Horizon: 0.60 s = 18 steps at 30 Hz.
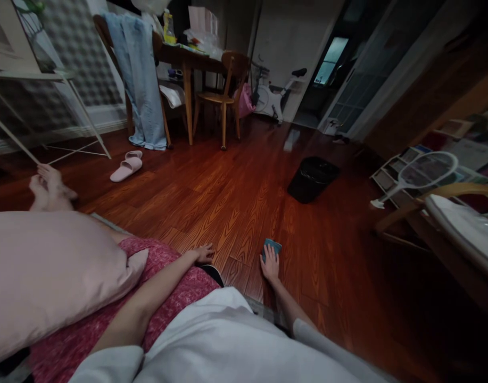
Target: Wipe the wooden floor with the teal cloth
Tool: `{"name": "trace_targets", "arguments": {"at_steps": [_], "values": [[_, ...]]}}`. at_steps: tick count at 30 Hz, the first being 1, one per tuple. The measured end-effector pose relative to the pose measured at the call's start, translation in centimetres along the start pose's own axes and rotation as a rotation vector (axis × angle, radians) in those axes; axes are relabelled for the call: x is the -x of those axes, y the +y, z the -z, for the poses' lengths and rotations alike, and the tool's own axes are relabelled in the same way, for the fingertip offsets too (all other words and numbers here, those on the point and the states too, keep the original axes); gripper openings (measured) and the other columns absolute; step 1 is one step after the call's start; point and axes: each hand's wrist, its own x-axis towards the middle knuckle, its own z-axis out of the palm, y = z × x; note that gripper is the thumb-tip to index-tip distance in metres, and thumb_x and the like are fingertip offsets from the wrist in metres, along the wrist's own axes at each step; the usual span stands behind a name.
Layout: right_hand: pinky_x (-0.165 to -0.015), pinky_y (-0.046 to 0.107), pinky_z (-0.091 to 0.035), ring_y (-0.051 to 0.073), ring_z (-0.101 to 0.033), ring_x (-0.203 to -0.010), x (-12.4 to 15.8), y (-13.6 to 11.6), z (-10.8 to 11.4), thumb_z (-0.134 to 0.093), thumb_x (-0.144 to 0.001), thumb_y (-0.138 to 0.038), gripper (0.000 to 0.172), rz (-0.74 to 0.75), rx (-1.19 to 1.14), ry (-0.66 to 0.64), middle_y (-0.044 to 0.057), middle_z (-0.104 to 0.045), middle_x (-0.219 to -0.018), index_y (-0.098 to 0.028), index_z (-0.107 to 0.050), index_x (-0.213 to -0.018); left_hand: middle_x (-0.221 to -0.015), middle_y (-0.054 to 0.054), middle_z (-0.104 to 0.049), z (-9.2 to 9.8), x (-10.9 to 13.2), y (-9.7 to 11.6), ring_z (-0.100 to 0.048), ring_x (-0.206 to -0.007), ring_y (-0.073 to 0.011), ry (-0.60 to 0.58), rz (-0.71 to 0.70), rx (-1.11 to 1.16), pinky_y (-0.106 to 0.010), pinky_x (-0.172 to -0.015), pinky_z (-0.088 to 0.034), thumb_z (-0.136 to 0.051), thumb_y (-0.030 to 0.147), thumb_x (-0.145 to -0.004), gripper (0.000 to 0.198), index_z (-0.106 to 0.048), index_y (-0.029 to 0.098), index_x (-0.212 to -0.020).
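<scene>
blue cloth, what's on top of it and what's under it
The right hand lies on the blue cloth, covering part of it. Around it is wooden floor; the patch directly underneath is covered, so it can't be seen.

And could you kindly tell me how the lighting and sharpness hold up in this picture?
Head view: dim overall, with the lower right corner nearly black; head view: pale glare on the wooden floor beyond the black bin; head view: right hand and blue cloth readable, though soft.
</scene>
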Motion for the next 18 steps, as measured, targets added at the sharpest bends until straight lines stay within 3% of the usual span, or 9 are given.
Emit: {"name": "trace_targets", "arguments": {"at_steps": [3,6,12,15,18], "values": [[-0.121,0.046,-0.013,0.020,-0.011,-0.152,2.2,1.0,-0.4,-0.015,-0.099,-0.044,0.064,-0.112,0.021,0.001,0.007,-0.021,-0.165,-0.018,-0.027,-0.156,-0.166,-0.010,-0.015,0.0,-0.1,0.0,-0.022,-0.149,-0.0344,-0.004,0.001,-0.006,-0.052,-0.117,-0.025,-0.053,0.057,-0.090,0.070,-0.040,0.027,-0.152],[-0.121,0.049,-0.011,0.022,-0.010,-0.153,4.9,-0.9,-1.1,-0.015,-0.099,-0.046,0.065,-0.127,0.015,0.008,0.009,-0.019,-0.166,-0.018,-0.025,-0.157,-0.166,-0.010,-0.014,0.1,0.0,0.0,-0.020,-0.149,-0.0348,-0.012,0.005,-0.013,-0.053,-0.117,-0.025,-0.053,0.056,-0.090,0.070,-0.039,0.027,-0.152],[-0.121,0.047,-0.014,0.022,-0.015,-0.152,8.8,-8.8,-2.6,-0.028,-0.099,-0.045,0.060,0.233,-0.064,-0.035,0.004,-0.023,-0.165,-0.026,-0.028,-0.156,-0.166,-0.011,-0.013,0.2,0.2,0.1,-0.023,-0.149,-0.0344,-0.014,-0.001,-0.023,-0.050,-0.117,-0.026,-0.053,0.052,-0.091,0.070,-0.039,0.025,-0.153],[-0.121,0.044,-0.017,0.020,-0.018,-0.152,7.9,-12.1,-2.5,-0.033,-0.099,-0.042,0.059,0.447,-0.107,-0.066,0.003,-0.026,-0.163,-0.028,-0.028,-0.156,-0.165,-0.012,-0.016,0.1,0.1,0.1,-0.020,-0.149,-0.0351,-0.012,0.000,-0.026,-0.051,-0.117,-0.026,-0.053,0.053,-0.091,0.070,-0.040,0.023,-0.152],[-0.121,0.042,-0.017,0.017,-0.018,-0.151,5.0,-13.2,-1.5,-0.033,-0.100,-0.043,0.059,0.563,-0.139,-0.052,0.002,-0.027,-0.163,-0.029,-0.025,-0.156,-0.165,-0.012,-0.017,0.1,0.1,0.2,-0.018,-0.150,-0.0357,-0.011,0.007,-0.024,-0.053,-0.117,-0.024,-0.052,0.054,-0.091,0.069,-0.039,0.025,-0.153]]}}
